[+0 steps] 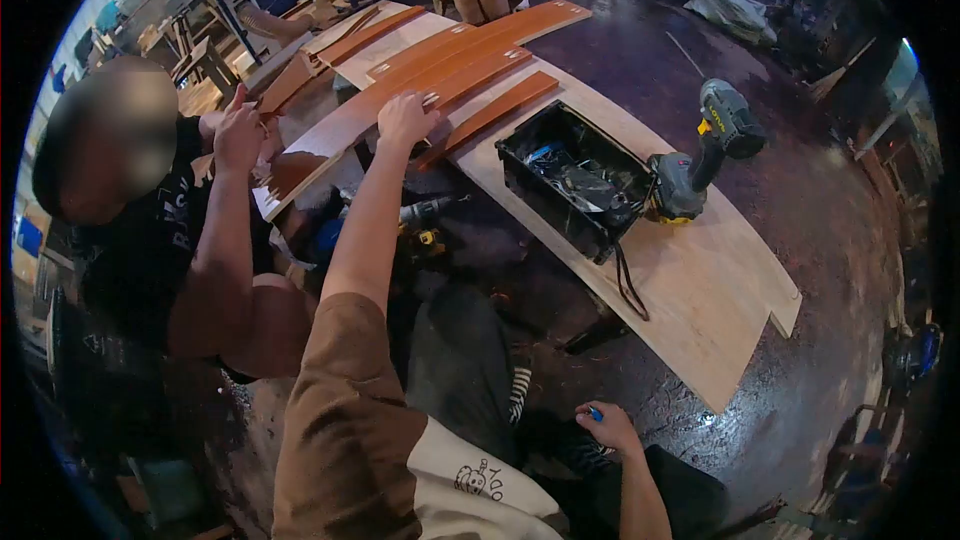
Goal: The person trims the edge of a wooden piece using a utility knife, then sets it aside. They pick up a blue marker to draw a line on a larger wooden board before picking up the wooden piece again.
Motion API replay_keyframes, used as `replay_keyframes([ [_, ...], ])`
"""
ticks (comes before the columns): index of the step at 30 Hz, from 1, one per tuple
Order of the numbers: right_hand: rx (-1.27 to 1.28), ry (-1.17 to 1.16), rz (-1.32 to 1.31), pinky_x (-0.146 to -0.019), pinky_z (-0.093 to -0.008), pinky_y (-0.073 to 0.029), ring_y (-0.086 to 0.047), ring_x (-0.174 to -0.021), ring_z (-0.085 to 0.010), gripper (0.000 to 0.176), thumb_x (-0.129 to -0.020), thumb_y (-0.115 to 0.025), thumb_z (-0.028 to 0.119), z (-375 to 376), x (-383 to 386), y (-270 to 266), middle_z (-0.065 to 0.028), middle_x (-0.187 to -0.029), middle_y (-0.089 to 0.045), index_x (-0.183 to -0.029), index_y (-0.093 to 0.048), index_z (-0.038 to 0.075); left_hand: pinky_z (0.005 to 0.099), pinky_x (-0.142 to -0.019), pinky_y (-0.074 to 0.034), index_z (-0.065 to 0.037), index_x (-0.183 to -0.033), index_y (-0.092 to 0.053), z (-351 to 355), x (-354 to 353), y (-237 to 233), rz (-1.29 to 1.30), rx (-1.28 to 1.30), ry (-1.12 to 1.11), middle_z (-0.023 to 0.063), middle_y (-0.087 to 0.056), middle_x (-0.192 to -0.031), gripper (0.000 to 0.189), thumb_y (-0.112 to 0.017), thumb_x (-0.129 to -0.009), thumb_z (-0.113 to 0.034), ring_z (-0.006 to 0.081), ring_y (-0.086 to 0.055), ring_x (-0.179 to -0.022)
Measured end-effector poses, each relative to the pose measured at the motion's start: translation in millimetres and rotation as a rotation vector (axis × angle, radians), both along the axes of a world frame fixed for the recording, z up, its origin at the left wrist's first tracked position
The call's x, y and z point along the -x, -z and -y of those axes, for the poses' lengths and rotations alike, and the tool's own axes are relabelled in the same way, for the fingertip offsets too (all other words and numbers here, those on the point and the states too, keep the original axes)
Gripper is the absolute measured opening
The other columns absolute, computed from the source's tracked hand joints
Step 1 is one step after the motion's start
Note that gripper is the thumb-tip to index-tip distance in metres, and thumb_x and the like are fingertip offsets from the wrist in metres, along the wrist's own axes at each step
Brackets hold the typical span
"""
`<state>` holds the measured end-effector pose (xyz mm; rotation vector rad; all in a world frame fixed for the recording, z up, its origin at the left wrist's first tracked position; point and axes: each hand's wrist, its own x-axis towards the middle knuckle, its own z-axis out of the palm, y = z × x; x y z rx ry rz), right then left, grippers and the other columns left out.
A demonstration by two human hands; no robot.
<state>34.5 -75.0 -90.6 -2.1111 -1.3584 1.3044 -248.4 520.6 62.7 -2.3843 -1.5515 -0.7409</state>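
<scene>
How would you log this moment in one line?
left hand: at brown slat | right hand: holds blue item | bin, drill: on board

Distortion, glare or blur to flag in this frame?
Head view: fisheye curvature, black corners, the plywood board looks bowed; head view: glare on the dark floor near the right hand; head view: co-worker's face blurred out, left hand fairly sharp; head view: upper-right background dim.

Brown sleeve (pixel 345 395), cream printed shirtfront (pixel 490 490), dark trousers (pixel 460 365).
</scene>
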Motion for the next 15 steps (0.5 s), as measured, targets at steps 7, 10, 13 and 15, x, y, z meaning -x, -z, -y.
replay_keyframes([
  [7, 0.021, 0.01, -0.032, -0.089, -0.0423, -0.053, -0.071, -0.1, -0.0335, 0.033, -0.087, -0.071, 0.037, -3.0, 1.0, -9.7, -0.0154, -0.105, -0.074, -0.11, -0.075, 0.013, 0.0455, -0.089, -0.056, -0.014, -0.108, -0.075, 10.0, 1.9, -11.3, -0.081, 0.095, 0.052, 0.0144, -0.074, -0.103, 0.034, -0.071, -0.084, -0.037, 0.0332, -0.07, -0.098],
  [10, 0.067, 0.022, -0.021, -0.088, -0.0422, -0.053, -0.071, -0.099, -0.0338, 0.035, -0.087, -0.072, 0.036, -4.1, 1.4, -8.3, -0.0162, -0.104, -0.074, -0.111, -0.075, 0.011, 0.0453, -0.088, -0.055, -0.014, -0.111, -0.074, 17.7, 0.4, -11.4, -0.044, 0.149, 0.049, 0.0145, -0.074, -0.104, 0.036, -0.072, -0.084, -0.037, 0.0328, -0.07, -0.1],
  [13, 0.037, 0.019, -0.045, -0.087, -0.0415, -0.053, -0.071, -0.098, -0.0336, 0.035, -0.087, -0.072, 0.034, -6.2, 3.7, -14.3, -0.0173, -0.103, -0.074, -0.111, -0.075, 0.009, 0.045, -0.089, -0.055, -0.014, -0.113, -0.073, 24.3, -0.4, -7.2, 0.063, 0.141, 0.131, 0.0146, -0.073, -0.106, 0.038, -0.072, -0.084, -0.038, 0.0338, -0.07, -0.101],
  [15, 0.108, 0.029, -0.064, -0.087, -0.0406, -0.054, -0.072, -0.096, -0.0323, 0.034, -0.087, -0.072, 0.033, -10.2, 5.4, -21.4, -0.0178, -0.101, -0.074, -0.111, -0.074, 0.009, 0.0454, -0.09, -0.055, -0.015, -0.117, -0.071, 26.1, -0.1, -6.7, 0.105, 0.158, 0.119, 0.0146, -0.073, -0.108, 0.042, -0.075, -0.082, -0.038, 0.0354, -0.069, -0.101],
])
